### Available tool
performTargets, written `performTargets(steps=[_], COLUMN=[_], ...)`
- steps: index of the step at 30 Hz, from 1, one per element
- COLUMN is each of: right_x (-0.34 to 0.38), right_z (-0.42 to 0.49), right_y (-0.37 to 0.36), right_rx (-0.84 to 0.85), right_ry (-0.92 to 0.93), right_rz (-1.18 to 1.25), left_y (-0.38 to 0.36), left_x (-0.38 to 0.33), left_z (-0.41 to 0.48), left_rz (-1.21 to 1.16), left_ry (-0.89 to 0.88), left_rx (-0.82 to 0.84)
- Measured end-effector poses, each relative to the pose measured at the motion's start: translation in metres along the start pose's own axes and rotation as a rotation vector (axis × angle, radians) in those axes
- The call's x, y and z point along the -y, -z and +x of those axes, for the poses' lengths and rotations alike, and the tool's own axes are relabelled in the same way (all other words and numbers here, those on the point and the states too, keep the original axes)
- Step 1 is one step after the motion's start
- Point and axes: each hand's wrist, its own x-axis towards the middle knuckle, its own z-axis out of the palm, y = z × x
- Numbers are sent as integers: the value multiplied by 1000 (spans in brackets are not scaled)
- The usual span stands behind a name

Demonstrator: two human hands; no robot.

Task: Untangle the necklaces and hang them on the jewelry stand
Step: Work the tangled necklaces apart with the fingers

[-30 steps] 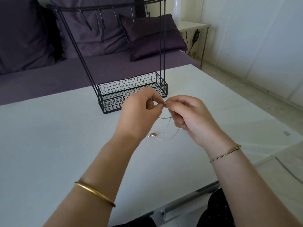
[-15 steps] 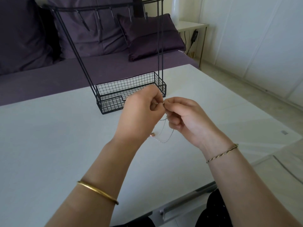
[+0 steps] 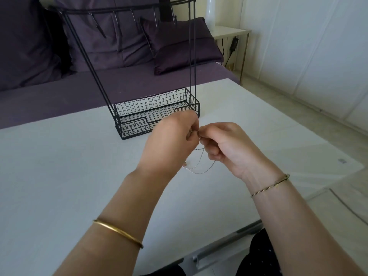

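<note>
Necklace chain (image 3: 199, 168): v. fine silver links, held in the air above the bench (image 3: 59, 176), between me and the jewelry stand (image 3: 151, 102). I judge it near weightless, fully limp and slippery against skin. It would be easy to kink or snap if pulled hard at a knot. Take hold w/ fingertips only, right next to the tangle, one pinch each side. Do not grab the slack loop.

Orientation: no fixed long axis. Strands drop from the pinch point roughly vertical, then sag in a U-loop w/ its lowest part close to the bench; I cannot tell if it touches. One short strand runs approx. level between the two hands. A small pale bit at the loop's left end, prob. a pendant (image 3: 184, 165), is half hidden behind the left hand (image 3: 169, 144).

Left hand: fingers (image 3: 194, 124) curled, pinching the chain at its top. Right hand (image 3: 229, 148): fingers (image 3: 207, 133) curled, pinching the same spot from the other side. The fingertips of both hands touch or nearly so.

Jewelry stand: upright on the bench just beyond the hands, wire basket at base, hooks (image 3: 117, 18) on the top bar all bare. Judgement: untangling is the step in hand, nothing hung yet.
</note>
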Motion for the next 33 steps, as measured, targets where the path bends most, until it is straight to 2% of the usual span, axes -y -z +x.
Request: performTargets(steps=[7,13,15,21,24,26,33], right_x=[-1,-3,-3,-3,-2,-1,-1], right_z=[3,5,4,4,3,2,2], right_y=[2,1,1,2,2,1,0], right_rx=[-54,-77,-84,-75,-61,-52,-47], right_ry=[3,15,23,37,23,12,20], right_rz=[-106,-66,-19,28,8,-15,-103], left_y=[-1,-3,-2,11,15,14,15], left_x=[-2,0,0,11,18,21,20], left_z=[1,2,1,2,1,-2,-5], left_rz=[103,87,-66,-730,-886,-792,-243], left_ry=[-58,-47,67,541,616,579,326], left_rx=[29,26,26,2,20,51,112])
